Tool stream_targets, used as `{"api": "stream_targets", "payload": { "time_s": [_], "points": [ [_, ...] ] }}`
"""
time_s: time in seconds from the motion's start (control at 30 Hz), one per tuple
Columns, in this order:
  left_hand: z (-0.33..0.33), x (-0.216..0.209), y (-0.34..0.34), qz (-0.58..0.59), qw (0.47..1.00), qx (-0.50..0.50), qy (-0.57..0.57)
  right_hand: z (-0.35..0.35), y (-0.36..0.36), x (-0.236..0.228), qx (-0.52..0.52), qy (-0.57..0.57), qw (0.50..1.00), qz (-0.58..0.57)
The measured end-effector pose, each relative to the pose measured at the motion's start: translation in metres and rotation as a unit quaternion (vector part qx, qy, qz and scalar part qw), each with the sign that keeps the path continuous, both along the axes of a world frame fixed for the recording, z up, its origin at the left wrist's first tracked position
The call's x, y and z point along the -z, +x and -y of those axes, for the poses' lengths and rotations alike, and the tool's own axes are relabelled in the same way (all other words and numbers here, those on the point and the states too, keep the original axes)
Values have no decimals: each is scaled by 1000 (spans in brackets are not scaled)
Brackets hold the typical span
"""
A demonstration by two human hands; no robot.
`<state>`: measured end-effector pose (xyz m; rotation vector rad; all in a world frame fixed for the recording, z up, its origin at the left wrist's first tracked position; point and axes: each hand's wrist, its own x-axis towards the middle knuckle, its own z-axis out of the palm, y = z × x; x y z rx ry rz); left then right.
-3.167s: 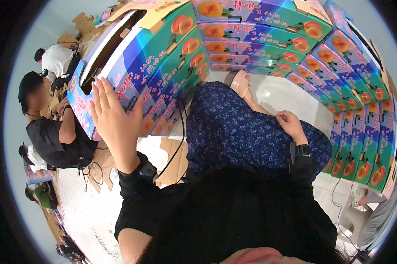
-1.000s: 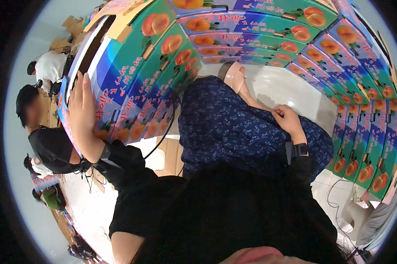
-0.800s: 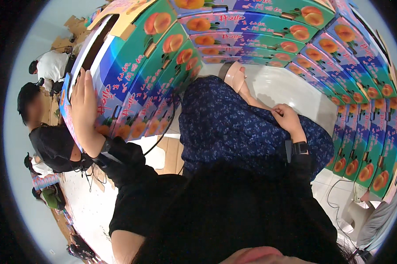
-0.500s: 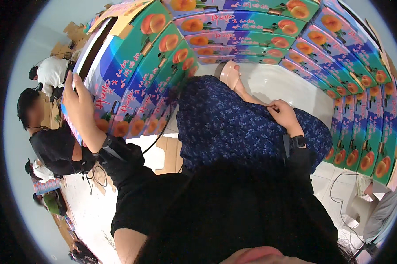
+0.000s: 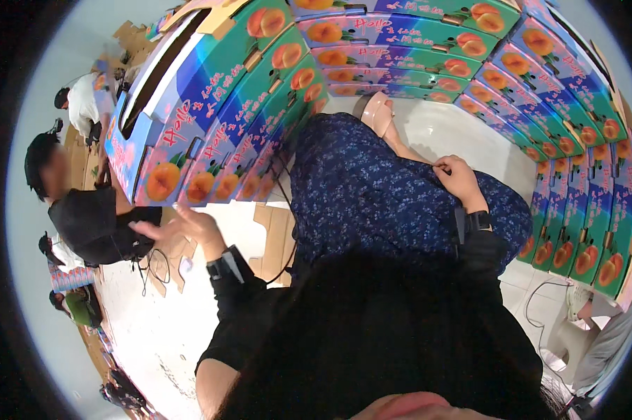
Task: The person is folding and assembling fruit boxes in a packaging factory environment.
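My left hand [image 5: 183, 227] is in the air just below the near corner of the left stack of fruit cartons [image 5: 211, 136]. It is blurred, its fingers stretched out with nothing in them. The cartons are blue, purple and green with printed peaches, and the top one has a long dark opening. On my lap lies a dark blue flowered skirt [image 5: 372, 189]. My right hand [image 5: 461, 183] rests at its far edge, fingers curled and fingertips pinched on the cloth's hem.
More carton stacks stand ahead [image 5: 400, 45] and to the right [image 5: 582, 203]. Flattened cardboard [image 5: 274, 234] lies on the floor at left, near a black cable [image 5: 288, 262]. A person in black [image 5: 92, 224] sits at far left. A pale stool [image 5: 564, 343] is at right.
My left hand has come off the left carton stack and moved down and toward me. My right hand stays on the skirt. The view has shifted slightly.
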<state>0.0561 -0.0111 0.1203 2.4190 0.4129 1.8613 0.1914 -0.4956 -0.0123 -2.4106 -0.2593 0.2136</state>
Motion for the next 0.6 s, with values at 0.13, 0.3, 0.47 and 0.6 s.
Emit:
{"api": "stream_targets", "payload": {
  "time_s": [0.13,0.3,0.47,0.6],
  "points": [
    [-12,96,10,106,913,67,-388,-1,0,-1,9,-7,1000,2],
    [-24,166,17,49,825,175,-535,-3,-3,0,11,-3,1000,14],
    [-16,167,22,-15,876,99,-473,-2,-4,-2,11,12,1000,16],
    [-4,155,25,21,857,149,-494,-2,0,-2,6,-9,1000,10]
  ]
}}
